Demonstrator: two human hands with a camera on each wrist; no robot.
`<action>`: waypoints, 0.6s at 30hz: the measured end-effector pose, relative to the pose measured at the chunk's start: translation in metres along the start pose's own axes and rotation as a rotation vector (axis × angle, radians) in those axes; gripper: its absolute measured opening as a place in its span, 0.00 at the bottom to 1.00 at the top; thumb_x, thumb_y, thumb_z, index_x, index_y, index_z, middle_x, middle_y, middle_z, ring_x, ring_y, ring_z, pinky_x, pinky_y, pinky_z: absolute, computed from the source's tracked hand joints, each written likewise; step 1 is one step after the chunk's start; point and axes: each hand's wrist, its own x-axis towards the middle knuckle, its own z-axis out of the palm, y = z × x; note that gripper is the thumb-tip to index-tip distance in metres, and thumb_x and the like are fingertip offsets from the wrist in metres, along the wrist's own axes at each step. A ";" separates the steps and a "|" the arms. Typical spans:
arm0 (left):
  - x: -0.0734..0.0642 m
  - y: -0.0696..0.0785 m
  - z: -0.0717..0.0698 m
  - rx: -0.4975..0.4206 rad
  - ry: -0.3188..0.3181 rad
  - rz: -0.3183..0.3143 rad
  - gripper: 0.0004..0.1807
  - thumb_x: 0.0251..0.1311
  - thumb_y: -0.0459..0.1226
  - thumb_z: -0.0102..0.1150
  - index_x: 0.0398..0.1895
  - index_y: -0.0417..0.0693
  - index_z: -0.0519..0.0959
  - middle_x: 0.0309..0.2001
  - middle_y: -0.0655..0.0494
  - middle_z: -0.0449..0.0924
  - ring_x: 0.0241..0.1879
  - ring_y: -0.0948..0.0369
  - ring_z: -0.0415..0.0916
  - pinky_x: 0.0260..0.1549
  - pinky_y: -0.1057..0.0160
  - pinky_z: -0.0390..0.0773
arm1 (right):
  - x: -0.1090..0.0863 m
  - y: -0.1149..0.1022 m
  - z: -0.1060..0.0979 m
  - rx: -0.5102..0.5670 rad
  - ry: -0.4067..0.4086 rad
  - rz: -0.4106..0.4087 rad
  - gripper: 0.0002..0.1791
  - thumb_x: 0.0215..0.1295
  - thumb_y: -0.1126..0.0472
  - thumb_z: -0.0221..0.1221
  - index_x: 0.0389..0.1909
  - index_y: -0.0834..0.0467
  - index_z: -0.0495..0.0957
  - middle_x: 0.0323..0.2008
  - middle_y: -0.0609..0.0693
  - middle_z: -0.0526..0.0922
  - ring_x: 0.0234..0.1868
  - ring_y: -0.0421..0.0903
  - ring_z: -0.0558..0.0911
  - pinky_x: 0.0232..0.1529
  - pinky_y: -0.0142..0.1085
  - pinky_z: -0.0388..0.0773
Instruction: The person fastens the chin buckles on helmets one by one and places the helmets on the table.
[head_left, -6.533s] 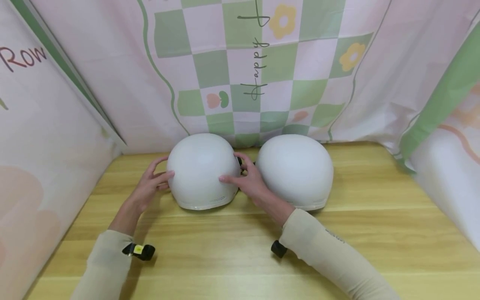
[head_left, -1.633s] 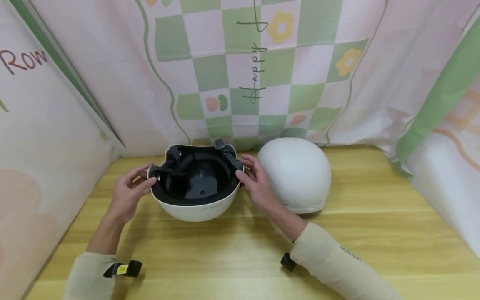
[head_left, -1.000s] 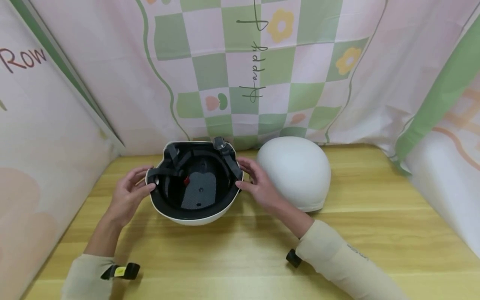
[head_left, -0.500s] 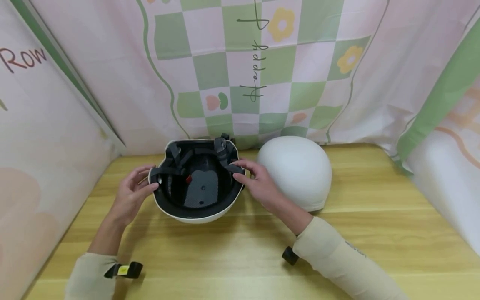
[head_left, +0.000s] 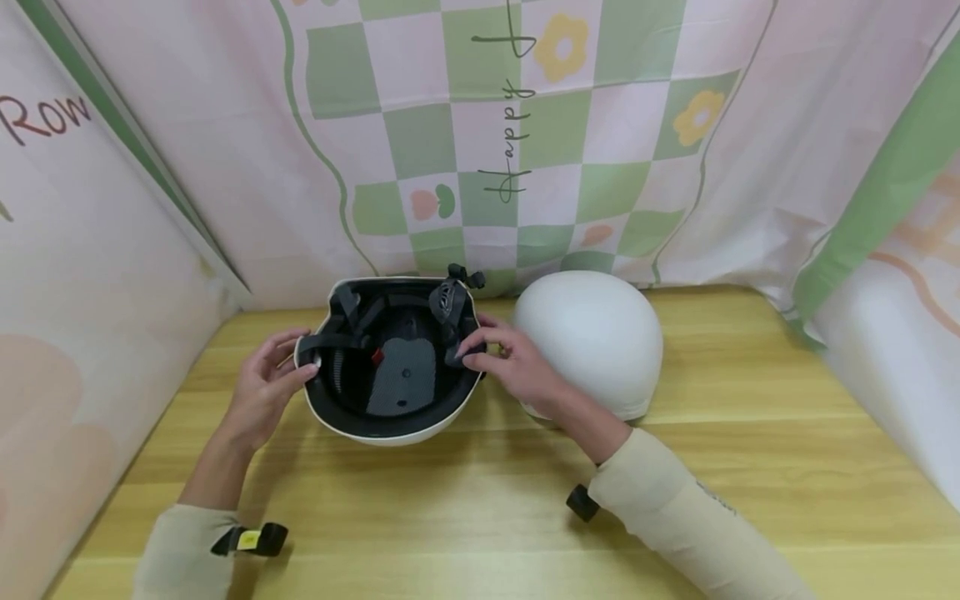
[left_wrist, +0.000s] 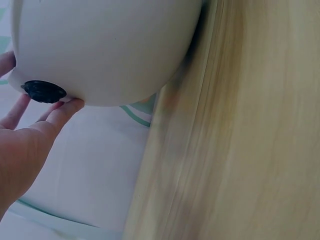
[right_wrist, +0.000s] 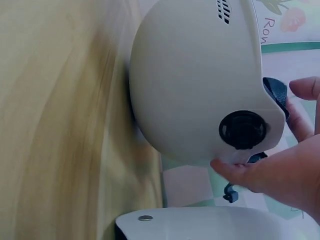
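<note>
A white helmet (head_left: 393, 434) lies upside down on the table, its black lining and straps facing up. My left hand (head_left: 262, 387) holds its left rim, thumb at the inner edge and fingers outside. On the right side, my right hand (head_left: 521, 367) pinches a dark chin strap (head_left: 453, 357) between thumb and forefinger. In the right wrist view the strap (right_wrist: 276, 95) bends over the rim near the fingers, and another finger touches the shell beside a round black knob (right_wrist: 243, 130). A strap end with a buckle (head_left: 467, 275) hangs over the back rim.
A second white helmet (head_left: 588, 342) sits dome-up close to the right, just beyond my right hand. Behind stands a checked fabric curtain (head_left: 491, 133), with more fabric at both sides. The wooden table (head_left: 420, 517) extends toward me.
The left helmet was dome-up and is now upside down. My right hand has moved from its right rim inward to the strap. The buckle end has swung over the back rim.
</note>
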 end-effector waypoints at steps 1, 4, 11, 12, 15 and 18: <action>0.000 0.000 0.000 -0.004 -0.001 0.001 0.28 0.61 0.12 0.51 0.57 0.46 0.79 0.50 0.54 0.83 0.49 0.63 0.83 0.46 0.70 0.83 | 0.000 -0.001 0.000 -0.025 0.007 0.001 0.06 0.72 0.65 0.60 0.39 0.64 0.83 0.80 0.62 0.55 0.82 0.60 0.49 0.73 0.67 0.53; -0.001 0.000 0.001 -0.005 -0.001 0.006 0.28 0.60 0.11 0.51 0.56 0.45 0.79 0.51 0.54 0.83 0.50 0.62 0.83 0.47 0.69 0.83 | 0.001 -0.005 0.003 -0.107 0.052 -0.001 0.06 0.73 0.62 0.63 0.39 0.61 0.85 0.79 0.62 0.58 0.80 0.60 0.55 0.71 0.63 0.61; -0.002 -0.002 0.001 -0.003 -0.004 0.021 0.29 0.60 0.11 0.50 0.57 0.45 0.79 0.53 0.54 0.83 0.52 0.62 0.83 0.49 0.68 0.82 | 0.008 -0.007 0.003 -0.261 0.199 -0.135 0.08 0.69 0.62 0.66 0.46 0.61 0.84 0.67 0.60 0.73 0.67 0.59 0.73 0.58 0.57 0.76; -0.002 -0.002 0.001 -0.003 -0.005 0.021 0.29 0.60 0.11 0.50 0.57 0.45 0.79 0.53 0.54 0.83 0.52 0.61 0.83 0.49 0.68 0.82 | 0.010 -0.008 0.002 -0.270 0.220 -0.154 0.10 0.69 0.63 0.66 0.48 0.62 0.84 0.64 0.60 0.75 0.65 0.58 0.75 0.56 0.55 0.78; -0.002 -0.002 0.001 0.000 -0.006 0.022 0.29 0.60 0.11 0.50 0.56 0.45 0.79 0.54 0.54 0.83 0.52 0.61 0.82 0.50 0.68 0.82 | 0.015 -0.011 -0.001 -0.251 0.265 -0.164 0.16 0.69 0.63 0.66 0.54 0.63 0.81 0.57 0.59 0.81 0.58 0.56 0.80 0.52 0.51 0.80; -0.002 -0.002 0.000 0.011 -0.011 0.025 0.29 0.60 0.11 0.49 0.57 0.45 0.79 0.54 0.53 0.82 0.53 0.61 0.82 0.50 0.69 0.82 | 0.024 -0.012 -0.005 -0.214 0.295 -0.130 0.19 0.70 0.64 0.66 0.58 0.64 0.78 0.52 0.59 0.84 0.52 0.55 0.84 0.51 0.49 0.81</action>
